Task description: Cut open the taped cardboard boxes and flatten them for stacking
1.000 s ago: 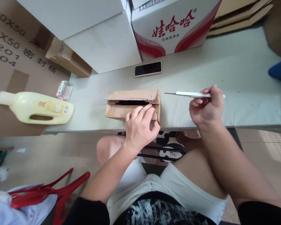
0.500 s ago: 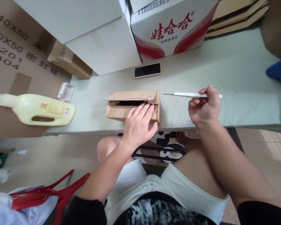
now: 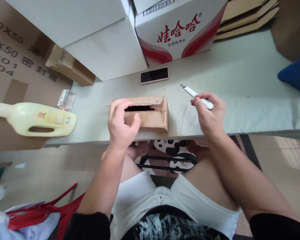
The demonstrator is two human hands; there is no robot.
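A small brown cardboard box (image 3: 150,120) lies near the front edge of the table, with a dark slot gaping between its top flaps. Over its left end is my left hand (image 3: 121,125), fingers curved and thumb apart, gripping nothing that I can see. Whether its fingertips touch the box is unclear. To the right of the box, my right hand (image 3: 211,113) grips a white utility knife (image 3: 191,93), its blade out and pointing up and left, apart from the box.
Behind the box lies a phone (image 3: 154,76), and white cartons (image 3: 175,40) stand at the back. A pale yellow pump bottle (image 3: 43,116) and a small clear container (image 3: 67,100) lie on the left. Something blue (image 3: 296,78) juts in from the right.
My left hand has slid from the right part of the box's top to its left end. In my right hand the utility knife has turned from level to pointing up-left.
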